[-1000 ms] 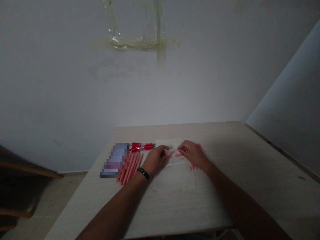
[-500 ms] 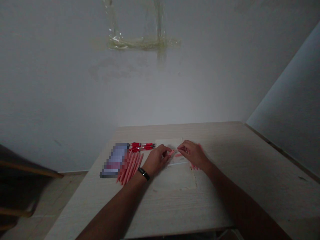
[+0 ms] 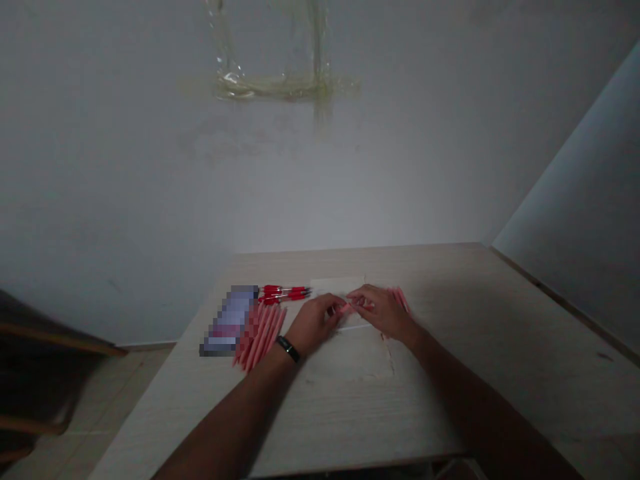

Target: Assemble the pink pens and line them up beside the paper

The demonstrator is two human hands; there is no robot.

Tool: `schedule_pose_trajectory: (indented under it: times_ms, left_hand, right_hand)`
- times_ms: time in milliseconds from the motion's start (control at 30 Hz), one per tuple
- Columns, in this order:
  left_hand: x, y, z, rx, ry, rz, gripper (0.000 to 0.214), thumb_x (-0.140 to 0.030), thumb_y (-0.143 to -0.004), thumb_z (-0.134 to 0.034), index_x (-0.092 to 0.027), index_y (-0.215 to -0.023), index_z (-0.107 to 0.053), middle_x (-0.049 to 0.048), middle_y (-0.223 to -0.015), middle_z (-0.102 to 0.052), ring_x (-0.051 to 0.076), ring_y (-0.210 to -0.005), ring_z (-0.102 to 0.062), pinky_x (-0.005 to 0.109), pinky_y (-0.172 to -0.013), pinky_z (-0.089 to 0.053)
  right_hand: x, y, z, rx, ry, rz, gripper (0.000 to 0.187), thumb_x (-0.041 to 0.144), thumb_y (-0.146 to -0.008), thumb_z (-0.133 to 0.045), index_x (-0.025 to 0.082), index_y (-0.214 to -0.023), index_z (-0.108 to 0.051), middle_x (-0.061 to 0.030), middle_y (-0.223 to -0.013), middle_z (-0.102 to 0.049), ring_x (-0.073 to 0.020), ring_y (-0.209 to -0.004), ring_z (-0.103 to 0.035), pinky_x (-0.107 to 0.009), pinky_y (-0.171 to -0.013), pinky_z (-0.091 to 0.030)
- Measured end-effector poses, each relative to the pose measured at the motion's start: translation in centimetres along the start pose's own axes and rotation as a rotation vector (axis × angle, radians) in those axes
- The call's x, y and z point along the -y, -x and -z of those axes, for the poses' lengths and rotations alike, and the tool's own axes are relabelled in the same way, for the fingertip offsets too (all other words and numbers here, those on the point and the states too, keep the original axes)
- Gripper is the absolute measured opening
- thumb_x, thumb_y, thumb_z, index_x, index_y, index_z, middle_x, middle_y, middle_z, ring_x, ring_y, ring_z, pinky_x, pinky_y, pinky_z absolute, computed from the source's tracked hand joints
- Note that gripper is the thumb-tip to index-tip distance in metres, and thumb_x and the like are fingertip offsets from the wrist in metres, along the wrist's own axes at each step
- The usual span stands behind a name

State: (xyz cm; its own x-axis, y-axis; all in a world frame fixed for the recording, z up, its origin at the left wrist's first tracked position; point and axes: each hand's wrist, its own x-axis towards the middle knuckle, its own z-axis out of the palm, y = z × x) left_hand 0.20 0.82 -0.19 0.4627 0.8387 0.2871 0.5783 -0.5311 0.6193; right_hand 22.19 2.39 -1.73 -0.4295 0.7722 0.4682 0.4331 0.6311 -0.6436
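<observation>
Left hand (image 3: 317,318) and right hand (image 3: 383,310) close together, fingers (image 3: 361,292) bent, forearms (image 3: 225,417) slanted inward.

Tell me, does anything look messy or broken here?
Yes, the tape on the wall looks wrinkled and yellowish, and the wall has a dark smudge under it. I see no spill by the hands.

One slim pink piece (image 3: 346,309), partly hidden, slightly aslant, is pinched in left hand (image 3: 313,319), its end at right hand (image 3: 384,311).
</observation>
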Motion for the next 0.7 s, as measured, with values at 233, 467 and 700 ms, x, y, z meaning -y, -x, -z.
schedule_pose_trajectory:
  times_ms: [233,467,700]
  left_hand:
    - [0.1,0.0,0.1,-0.061,0.069,0.021,0.016,-0.032,-0.093,-0.054,-0.019,-0.098,-0.063,0.0028,-0.084,-0.069,0.014,-0.073,-0.061,0.025,-0.067,-0.044]
    - [0.0,-0.1,0.5,-0.094,0.277,0.018,0.012,-0.029,-0.090,-0.058,-0.018,-0.092,-0.056,0.0037,-0.088,-0.068,0.014,-0.078,-0.061,0.024,-0.069,-0.045]
    - [0.0,-0.2,0.8,-0.064,0.324,0.027,0.015,-0.032,-0.091,-0.056,-0.018,-0.092,-0.053,0.0054,-0.094,-0.069,0.015,-0.084,-0.063,0.025,-0.071,-0.046]
  right_hand:
    - [-0.2,-0.2,1.2,-0.075,0.073,-0.005,0.019,0.013,-0.087,-0.060,0.021,-0.102,-0.068,-0.0019,-0.088,-0.063,-0.0140,-0.079,-0.060,-0.027,-0.076,-0.047]
    - [-0.5,-0.1,1.7,-0.036,0.135,-0.056,0.009,0.018,-0.089,-0.060,0.020,-0.092,-0.068,-0.0015,-0.083,-0.060,-0.0138,-0.076,-0.058,-0.025,-0.070,-0.045]
    - [-0.4,-0.1,2.2,0.057,0.157,-0.091,0.009,0.019,-0.089,-0.059,0.019,-0.086,-0.068,-0.0018,-0.083,-0.061,-0.0130,-0.074,-0.058,-0.025,-0.070,-0.045]
